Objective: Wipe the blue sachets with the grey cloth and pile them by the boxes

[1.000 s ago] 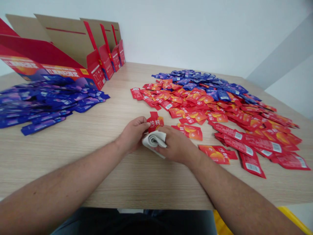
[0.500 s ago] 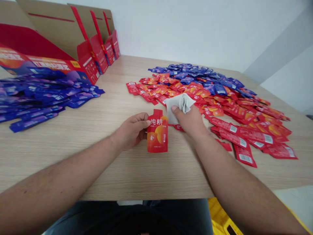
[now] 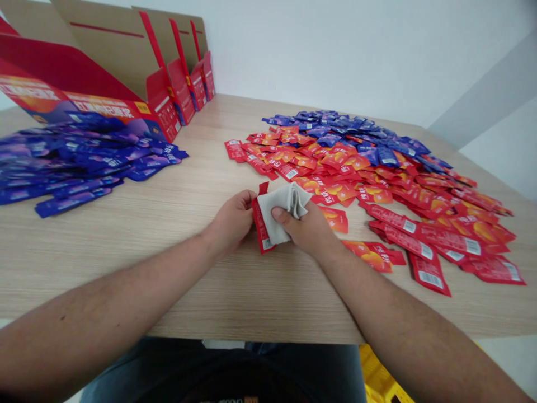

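In front of me a red pouch is pinched at its left edge by my left hand, its barcode side partly showing. My right hand grips a folded grey-white cloth and presses it against the pouch, covering most of it. The thumb lies over the cloth; the other right fingers are hidden behind. Just right of my hands, loose red-orange pouches lie flat on the table.
A wide heap of red pouches spreads to the right, with blue pouches behind it. On the left, more blue pouches are piled before open red cardboard boxes. A yellow crate stands below the table edge.
The cloth has moved left onto the pouch, which now shows its barcode side instead of its orange-fruit front. The view has shifted slightly left.
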Motion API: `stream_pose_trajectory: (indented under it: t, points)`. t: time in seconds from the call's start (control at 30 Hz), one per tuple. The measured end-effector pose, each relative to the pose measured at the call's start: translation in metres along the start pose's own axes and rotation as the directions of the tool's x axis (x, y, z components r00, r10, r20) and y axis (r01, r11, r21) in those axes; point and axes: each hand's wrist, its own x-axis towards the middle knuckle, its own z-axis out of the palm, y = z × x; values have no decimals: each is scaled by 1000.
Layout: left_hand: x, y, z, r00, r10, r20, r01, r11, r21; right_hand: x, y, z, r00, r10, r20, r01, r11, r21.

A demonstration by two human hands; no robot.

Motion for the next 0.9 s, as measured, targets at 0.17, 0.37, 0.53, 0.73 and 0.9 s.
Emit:
stream_pose_trajectory:
  t: [0.17,0.37,0.53,0.73,0.9]
  points:
    - [-5,10,-2,990,51,131,-47,998,-38,4,-4,-7,993,-57,-107,40,987,-154]
    - [-1,5,-4,995,103,6,-103,982,156,1,-13,-10,988,-133,80,152,930,-335]
    - [-2,0,-4,989,94,116,-122,955,270,1,-19,-17,981,-176,-76,120,874,-472]
    - [-5,1,0,997,61,56,-69,987,145,-1,-20,-17,969,-192,158,243,862,-444]
    - [-6,4,4,1000,15,6,-15,997,69,-3,-18,-12,977,-177,121,213,868,-449]
